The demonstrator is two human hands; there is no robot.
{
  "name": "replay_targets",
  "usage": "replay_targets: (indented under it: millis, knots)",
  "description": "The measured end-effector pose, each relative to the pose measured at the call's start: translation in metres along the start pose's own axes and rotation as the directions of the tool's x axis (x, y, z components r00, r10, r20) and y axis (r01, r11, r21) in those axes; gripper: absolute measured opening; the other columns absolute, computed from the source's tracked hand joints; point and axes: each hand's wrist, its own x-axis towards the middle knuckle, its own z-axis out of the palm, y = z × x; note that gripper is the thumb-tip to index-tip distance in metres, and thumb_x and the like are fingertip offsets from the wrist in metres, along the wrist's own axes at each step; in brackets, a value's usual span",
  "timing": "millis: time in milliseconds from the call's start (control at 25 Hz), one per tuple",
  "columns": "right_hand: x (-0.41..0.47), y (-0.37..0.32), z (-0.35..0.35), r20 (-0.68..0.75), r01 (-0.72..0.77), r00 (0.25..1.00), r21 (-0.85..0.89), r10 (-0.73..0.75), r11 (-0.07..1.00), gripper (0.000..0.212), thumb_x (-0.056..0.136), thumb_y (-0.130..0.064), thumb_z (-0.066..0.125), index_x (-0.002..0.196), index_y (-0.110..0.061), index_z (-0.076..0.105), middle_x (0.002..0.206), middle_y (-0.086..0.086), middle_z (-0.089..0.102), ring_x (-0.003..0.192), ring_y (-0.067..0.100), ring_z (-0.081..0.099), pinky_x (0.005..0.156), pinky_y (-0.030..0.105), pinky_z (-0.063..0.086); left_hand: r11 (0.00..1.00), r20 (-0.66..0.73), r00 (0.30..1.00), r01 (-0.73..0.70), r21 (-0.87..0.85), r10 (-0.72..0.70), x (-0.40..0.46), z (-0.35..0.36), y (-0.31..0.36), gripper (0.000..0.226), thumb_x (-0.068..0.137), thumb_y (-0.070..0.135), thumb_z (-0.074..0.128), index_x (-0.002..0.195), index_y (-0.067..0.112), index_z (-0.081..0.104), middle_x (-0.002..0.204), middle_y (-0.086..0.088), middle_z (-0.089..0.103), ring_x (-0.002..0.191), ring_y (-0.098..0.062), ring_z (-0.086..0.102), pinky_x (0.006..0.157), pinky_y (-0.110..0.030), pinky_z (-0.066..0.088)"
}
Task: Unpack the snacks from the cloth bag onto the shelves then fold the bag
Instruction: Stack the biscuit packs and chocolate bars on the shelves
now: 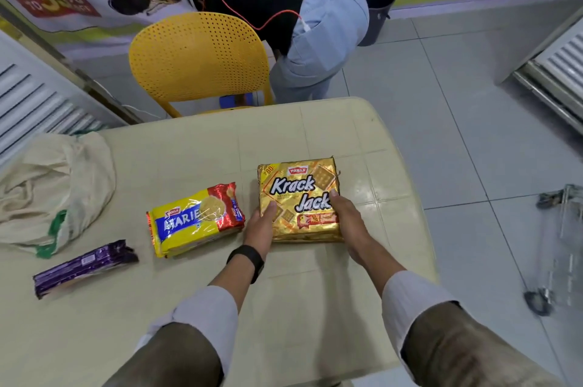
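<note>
The Krack Jack pack point(299, 200) is lying flat on the table point(315, 134), just right of the frame's centre, label up. It looks like a light, boxy block in glossy gold foil: fairly stiff as a whole, but the wrapper is probably slippery and the crackers inside brittle, so squeezing hard or dropping it would likely break them. The safest hold seems to be on the two opposite side edges, near the lower corners, with light even pressure.

That is about where the hands are sitting. The left hand point(262, 225) is pressing against the pack's lower left edge, thumb lying on the top face. The right hand point(344, 222) is cupping the lower right corner, thumb on the label, fingers wrapping the side. Both are clasping the pack between them; whether it is lifting off the table I cannot tell. Both forearms are reaching up from the bottom of the frame, sleeves pushed back, a black band on the left wrist.

Left of it, the Marie pack point(195, 219) is lying just beside the left hand. Further lower left, a purple pack point(83, 266) is resting alone. The cloth bag point(53, 184) is slumping at the left edge.
</note>
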Motion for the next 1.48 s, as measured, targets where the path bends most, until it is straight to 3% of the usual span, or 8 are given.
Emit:
replay_targets:
  millis: [120, 280, 440, 560, 760, 960, 1280, 1480]
  knots:
    - [-0.017, -0.011, -0.011, 0.063, -0.038, 0.997, 0.036, 0.035, 0.999, 0.061, 0.085, -0.065, 0.065, 0.120, -0.016, 0.076, 0.112, 0.012, 0.080, 0.102, 0.033, 0.077, 0.100, 0.053, 0.058, 1.000, 0.034, 0.999, -0.023, -0.011, 0.024, -0.019, -0.002, -0.003, 0.067, 0.097, 0.061, 0.053, 0.149, 0.020, 0.050, 0.148, -0.002, 0.057, 0.132, -0.023, 0.053, 0.102, -0.032, 0.038]
    - [-0.061, -0.020, -0.019, 0.103, -0.033, 0.994, 0.109, 0.022, 0.993, 0.054, 0.080, -0.062, 0.075, 0.110, -0.018, 0.081, 0.111, 0.015, 0.080, 0.100, 0.034, 0.078, 0.085, 0.044, 0.062, 0.997, 0.072, 0.994, -0.077, -0.030, 0.079, -0.061, -0.008, -0.006, 0.061, 0.097, 0.060, 0.054, 0.140, 0.019, 0.059, 0.136, -0.002, 0.068, 0.120, -0.023, 0.066, 0.107, -0.041, 0.049]
    - [-0.127, -0.037, -0.013, 0.104, 0.044, 0.993, 0.144, -0.060, 0.989, 0.053, 0.072, -0.070, 0.078, 0.105, -0.030, 0.083, 0.109, 0.010, 0.081, 0.097, 0.032, 0.079, 0.069, 0.039, 0.063, 0.966, 0.079, 0.975, -0.194, -0.172, 0.210, -0.128, -0.035, 0.000, 0.041, 0.091, 0.056, 0.066, 0.119, 0.027, 0.070, 0.111, 0.001, 0.080, 0.094, -0.016, 0.078, 0.079, -0.030, 0.060]
    - [-0.173, -0.058, 0.011, 0.154, 0.129, 0.976, 0.165, -0.155, 0.978, 0.053, 0.070, -0.070, 0.079, 0.107, -0.031, 0.082, 0.112, 0.009, 0.080, 0.099, 0.032, 0.079, 0.070, 0.040, 0.064, 0.901, 0.022, 0.940, -0.321, -0.291, 0.341, -0.171, -0.071, 0.004, 0.054, 0.082, 0.057, 0.074, 0.128, 0.029, 0.065, 0.120, 0.002, 0.077, 0.106, -0.019, 0.075, 0.097, -0.042, 0.058]
    - [-0.251, -0.092, 0.106, 0.322, 0.285, 0.895, 0.115, -0.307, 0.952, 0.053, 0.072, -0.068, 0.078, 0.109, -0.029, 0.082, 0.113, 0.011, 0.080, 0.101, 0.032, 0.078, 0.074, 0.040, 0.063, 0.782, -0.165, 0.885, -0.463, -0.418, 0.435, -0.242, -0.174, -0.008, 0.076, 0.070, 0.065, 0.076, 0.135, 0.030, 0.057, 0.128, 0.001, 0.073, 0.116, -0.023, 0.070, 0.106, -0.050, 0.052]
    - [-0.329, -0.080, 0.233, 0.507, 0.404, 0.778, 0.049, -0.372, 0.913, 0.054, 0.076, -0.069, 0.073, 0.105, -0.025, 0.083, 0.111, 0.014, 0.080, 0.106, 0.037, 0.075, 0.085, 0.050, 0.063, 0.630, -0.400, 0.781, -0.623, -0.464, 0.479, -0.315, -0.294, -0.068, 0.065, 0.072, 0.065, 0.078, 0.131, 0.040, 0.065, 0.128, 0.004, 0.074, 0.119, -0.022, 0.070, 0.103, -0.048, 0.053]
    - [-0.447, 0.007, 0.434, 0.808, 0.418, 0.548, -0.042, -0.215, 0.908, 0.043, 0.086, -0.054, 0.069, 0.110, -0.020, 0.080, 0.107, 0.017, 0.080, 0.093, 0.037, 0.079, 0.072, 0.044, 0.064, 0.459, -0.757, 0.613, -0.753, -0.472, 0.227, -0.427, -0.444, -0.217, 0.059, 0.077, 0.055, 0.078, 0.128, 0.028, 0.070, 0.118, 0.002, 0.078, 0.108, -0.018, 0.076, 0.089, -0.036, 0.058]
    - [-0.480, 0.049, 0.509, 0.869, 0.404, 0.485, -0.123, -0.098, 0.906, 0.056, 0.084, -0.057, 0.070, 0.113, -0.010, 0.076, 0.104, 0.017, 0.081, 0.093, 0.038, 0.079, 0.070, 0.037, 0.061, 0.468, -0.820, 0.571, -0.733, -0.494, 0.028, -0.455, -0.496, -0.269, 0.060, 0.075, 0.061, 0.079, 0.125, 0.030, 0.072, 0.123, 0.008, 0.076, 0.121, -0.019, 0.068, 0.112, -0.050, 0.045]
